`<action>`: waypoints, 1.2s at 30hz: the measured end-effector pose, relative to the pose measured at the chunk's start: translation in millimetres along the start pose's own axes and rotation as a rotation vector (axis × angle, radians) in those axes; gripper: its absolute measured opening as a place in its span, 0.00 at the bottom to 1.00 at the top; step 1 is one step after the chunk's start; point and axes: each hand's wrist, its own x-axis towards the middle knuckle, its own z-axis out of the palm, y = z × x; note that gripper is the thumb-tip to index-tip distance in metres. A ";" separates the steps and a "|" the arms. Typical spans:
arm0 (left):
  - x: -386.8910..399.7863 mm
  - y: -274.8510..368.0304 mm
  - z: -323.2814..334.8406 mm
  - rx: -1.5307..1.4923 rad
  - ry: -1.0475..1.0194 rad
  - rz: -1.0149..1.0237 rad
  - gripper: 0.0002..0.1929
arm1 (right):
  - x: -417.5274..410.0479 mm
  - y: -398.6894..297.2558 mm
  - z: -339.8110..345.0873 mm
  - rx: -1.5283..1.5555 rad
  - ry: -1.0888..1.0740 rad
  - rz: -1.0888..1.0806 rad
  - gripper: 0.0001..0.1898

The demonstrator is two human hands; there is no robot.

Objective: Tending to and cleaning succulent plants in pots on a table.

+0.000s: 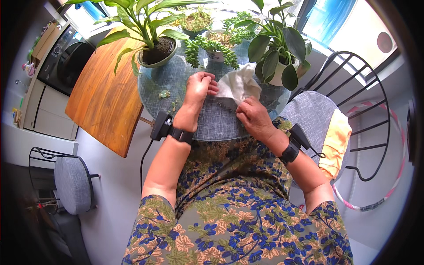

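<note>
A white cloth point(243, 82) lies bunched and creased over the round glass-topped table point(218, 121), which has a grey woven-look surface. My right hand point(255, 116) pinches the near edge of this cloth between thumb and fingers. Just left of the cloth, my left hand point(200, 87) hovers with loosely bent fingers and nothing visible in it; its fingertips come close to the cloth's left edge. A small pale green leafy piece point(164, 94) rests on the table to the left, with green bits point(174, 105) nearer me.
Along the table's far side stand a broad-leaved potted plant point(159, 53), a trailing succulent point(215, 49) and a dark-leaved plant in a white pot point(278, 71). A wooden tabletop point(106, 96) adjoins at left. An orange cloth point(335, 144) lies on the right chair's grey cushion point(304, 116).
</note>
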 end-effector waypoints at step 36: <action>-99.2 -31.2 25.0 0.821 0.416 0.480 0.05 | 0.1 49.2 -12.1 -0.763 0.191 0.066 0.16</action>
